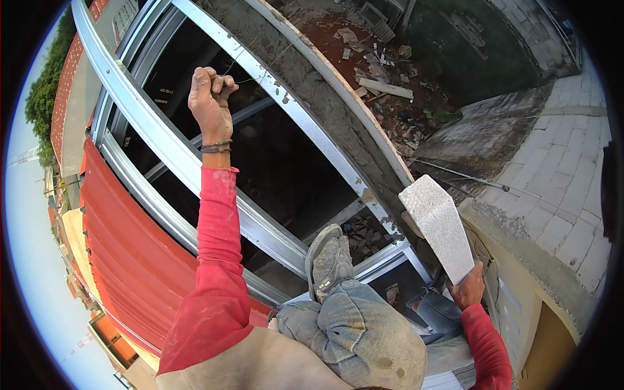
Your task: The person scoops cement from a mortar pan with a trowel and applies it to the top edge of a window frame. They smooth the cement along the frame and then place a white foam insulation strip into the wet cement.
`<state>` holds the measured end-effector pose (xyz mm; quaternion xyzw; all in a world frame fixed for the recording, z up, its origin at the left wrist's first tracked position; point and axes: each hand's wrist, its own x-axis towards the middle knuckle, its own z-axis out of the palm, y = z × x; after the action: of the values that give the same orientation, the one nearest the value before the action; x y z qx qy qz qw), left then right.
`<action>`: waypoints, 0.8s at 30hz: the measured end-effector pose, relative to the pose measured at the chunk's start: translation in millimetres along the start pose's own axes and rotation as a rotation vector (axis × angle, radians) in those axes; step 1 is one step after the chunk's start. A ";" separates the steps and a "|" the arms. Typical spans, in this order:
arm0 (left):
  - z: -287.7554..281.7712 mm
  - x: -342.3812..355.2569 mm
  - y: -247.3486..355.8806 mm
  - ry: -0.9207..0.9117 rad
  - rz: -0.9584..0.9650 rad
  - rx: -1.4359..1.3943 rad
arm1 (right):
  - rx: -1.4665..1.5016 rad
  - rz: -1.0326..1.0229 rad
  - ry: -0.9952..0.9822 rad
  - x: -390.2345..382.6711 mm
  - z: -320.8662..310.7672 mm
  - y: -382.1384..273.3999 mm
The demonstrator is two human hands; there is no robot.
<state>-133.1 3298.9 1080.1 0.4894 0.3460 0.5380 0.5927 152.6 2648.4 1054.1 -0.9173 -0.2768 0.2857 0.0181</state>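
Note:
My left hand point(211, 101) is raised over the metal roof frame, its fingers curled and pinched. A thin wire point(250, 79) runs from its fingertips toward the mortar-covered wall top; the exact grip is too small to see clearly. At the lower right, my right hand point(468, 286) grasps the near end of a pale lightweight concrete block point(439, 224). The block slants up and away beside the wall edge. Silvery metal beams point(149, 123) pass under my left arm. My shoe point(330, 260) rests on the frame between the two hands.
Dark open gaps point(279, 162) lie between the beams. Wet mortar point(338, 97) coats the wall top, and a rubble-strewn yard point(383, 71) drops away beyond it. Red corrugated roofing point(136, 227) is at left, a grey block wall point(559, 169) at right.

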 end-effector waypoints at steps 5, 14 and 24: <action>-0.7 -30.5 -4.1 -0.110 0.027 0.211 | -0.032 -0.046 0.024 0.4 -0.1 -2.0; 48.5 -110.8 -8.6 -0.646 -0.036 0.725 | -0.022 -0.003 0.010 -0.7 -0.3 -3.3; 80.1 -114.7 17.0 -0.001 0.391 0.520 | -0.006 0.005 0.028 -2.7 1.4 -1.6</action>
<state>-84.0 3169.3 1105.5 0.6820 0.3710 0.5349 0.3333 149.2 2648.2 1054.7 -0.9219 -0.2754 0.2720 0.0184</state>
